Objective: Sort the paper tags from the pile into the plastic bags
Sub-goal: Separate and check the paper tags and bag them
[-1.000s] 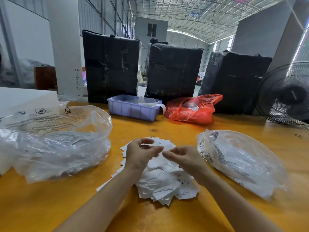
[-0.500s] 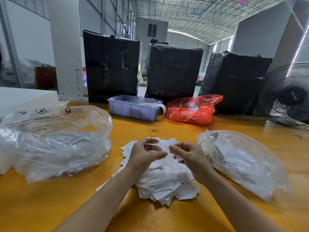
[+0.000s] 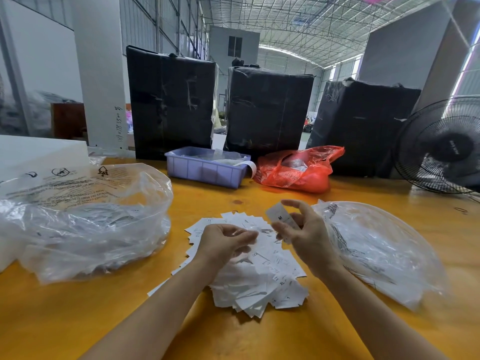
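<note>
Your right hand [image 3: 304, 235] pinches a flat white "M" tag [image 3: 279, 216]; your left hand [image 3: 223, 242], loosely curled, hovers over the papery pile [image 3: 259, 279].

fan [image 3: 446, 149] cut off right, left bag [image 3: 78, 216] cut off

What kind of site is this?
Likely a warehouse packing bench: steel truss roof, black wrapped bales behind the yellow table, and a pile of size tags between clear plastic bags.

A single head-worn wide-angle camera looks forward and down, close over the table [image 3: 78, 320], towards its far edge and the hall beyond.
</note>
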A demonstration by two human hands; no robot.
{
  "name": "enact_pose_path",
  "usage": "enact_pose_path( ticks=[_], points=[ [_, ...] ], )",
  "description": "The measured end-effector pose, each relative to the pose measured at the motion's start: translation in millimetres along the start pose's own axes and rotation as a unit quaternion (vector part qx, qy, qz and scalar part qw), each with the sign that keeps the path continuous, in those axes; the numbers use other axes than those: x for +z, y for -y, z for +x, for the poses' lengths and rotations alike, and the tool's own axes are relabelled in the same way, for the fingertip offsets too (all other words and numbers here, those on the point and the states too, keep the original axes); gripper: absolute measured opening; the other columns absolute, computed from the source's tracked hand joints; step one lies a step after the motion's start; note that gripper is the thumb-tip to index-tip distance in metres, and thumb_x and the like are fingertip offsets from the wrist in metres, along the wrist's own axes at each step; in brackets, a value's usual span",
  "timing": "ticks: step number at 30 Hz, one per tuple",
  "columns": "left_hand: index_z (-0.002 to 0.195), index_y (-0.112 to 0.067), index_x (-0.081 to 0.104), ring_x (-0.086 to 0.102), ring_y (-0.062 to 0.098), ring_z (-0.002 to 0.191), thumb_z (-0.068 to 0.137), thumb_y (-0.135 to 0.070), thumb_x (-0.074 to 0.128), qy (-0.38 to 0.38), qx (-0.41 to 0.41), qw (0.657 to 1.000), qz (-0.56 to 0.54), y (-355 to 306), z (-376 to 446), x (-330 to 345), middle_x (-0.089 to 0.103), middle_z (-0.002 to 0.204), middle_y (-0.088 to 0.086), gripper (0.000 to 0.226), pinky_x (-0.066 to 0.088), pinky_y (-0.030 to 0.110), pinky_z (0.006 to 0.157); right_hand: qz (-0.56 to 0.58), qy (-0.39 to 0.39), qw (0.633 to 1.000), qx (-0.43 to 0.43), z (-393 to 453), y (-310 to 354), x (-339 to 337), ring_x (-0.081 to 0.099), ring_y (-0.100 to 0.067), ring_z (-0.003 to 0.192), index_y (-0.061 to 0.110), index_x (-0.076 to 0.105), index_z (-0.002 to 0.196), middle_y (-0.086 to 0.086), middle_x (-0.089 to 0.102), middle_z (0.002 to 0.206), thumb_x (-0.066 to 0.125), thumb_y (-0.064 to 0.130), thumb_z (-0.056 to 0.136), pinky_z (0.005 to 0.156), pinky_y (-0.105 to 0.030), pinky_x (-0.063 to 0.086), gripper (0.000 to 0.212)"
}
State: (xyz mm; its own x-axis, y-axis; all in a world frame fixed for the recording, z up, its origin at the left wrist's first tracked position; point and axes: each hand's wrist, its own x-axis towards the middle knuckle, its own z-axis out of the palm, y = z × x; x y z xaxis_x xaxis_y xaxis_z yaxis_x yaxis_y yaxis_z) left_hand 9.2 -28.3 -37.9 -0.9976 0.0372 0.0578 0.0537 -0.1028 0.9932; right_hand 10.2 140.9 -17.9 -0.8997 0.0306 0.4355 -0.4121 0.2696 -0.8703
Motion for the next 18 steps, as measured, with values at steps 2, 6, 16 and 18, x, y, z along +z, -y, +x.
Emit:
enact_pose_path(
  ticks=[2, 6, 16, 18],
  points=[
    [0.072, -0.004, 0.07, 0.06, 0.008, 0.048, 0.075, -0.01, 0.075, -0.008, -0.005, 1.0, -0.029, -1.6, -0.6, -0.9, 0.073, 0.066, 0.006, 0.009, 0.045, 0.015, 0.046, 0.006, -0.002, 1.0, 0.008, 0.1, -0.5, -1.2, 0.062, -0.006, 0.055, 0.014, 0.054, 0.115, -0.01, 0.068, 0.083, 0.069, 0.003, 0.082, 0.053, -0.017, 0.049, 0.038],
    [0.074, -0.001, 0.07, 0.056, 0.01, 0.047, 0.078, -0.011, 0.073, -0.013, -0.016, 0.998, -0.062, -3.6, -1.7, -1.7, 0.073, 0.07, 0.008, 0.011, 0.047, 0.016, 0.05, -0.008, 0.029, 1.0, -0.003, 2.0, -2.6, 0.1, 0.059, -0.006, 0.051, 0.008, 0.064, 0.099, -0.007, 0.067, 0.079, 0.063, 0.005, 0.088, 0.05, -0.017, 0.047, 0.011],
    [0.075, -0.001, 0.072, 0.052, 0.022, 0.069, 0.082, -0.013, 0.069, 0.013, -0.041, 0.996, -0.077, -4.6, -2.7, -3.4, 0.07, 0.075, 0.012, 0.013, 0.049, 0.013, 0.051, -0.066, 0.071, 0.995, -0.027, 1.3, -8.3, 2.3, 0.063, -0.033, 0.064, 0.014, 0.064, 0.091, -0.009, 0.068, 0.08, 0.068, 0.006, 0.085, 0.058, -0.038, 0.054, 0.011],
    [0.071, -0.003, 0.074, 0.053, 0.024, 0.072, 0.081, -0.013, 0.07, 0.019, -0.047, 0.996, -0.076, -5.1, -3.5, -3.2, 0.064, 0.083, 0.02, 0.014, 0.05, 0.014, 0.052, -0.078, 0.077, 0.994, -0.028, 0.8, -8.8, 3.3, 0.063, -0.033, 0.065, 0.015, 0.064, 0.091, -0.009, 0.068, 0.081, 0.068, 0.007, 0.085, 0.058, -0.038, 0.055, 0.011]
  ],
)
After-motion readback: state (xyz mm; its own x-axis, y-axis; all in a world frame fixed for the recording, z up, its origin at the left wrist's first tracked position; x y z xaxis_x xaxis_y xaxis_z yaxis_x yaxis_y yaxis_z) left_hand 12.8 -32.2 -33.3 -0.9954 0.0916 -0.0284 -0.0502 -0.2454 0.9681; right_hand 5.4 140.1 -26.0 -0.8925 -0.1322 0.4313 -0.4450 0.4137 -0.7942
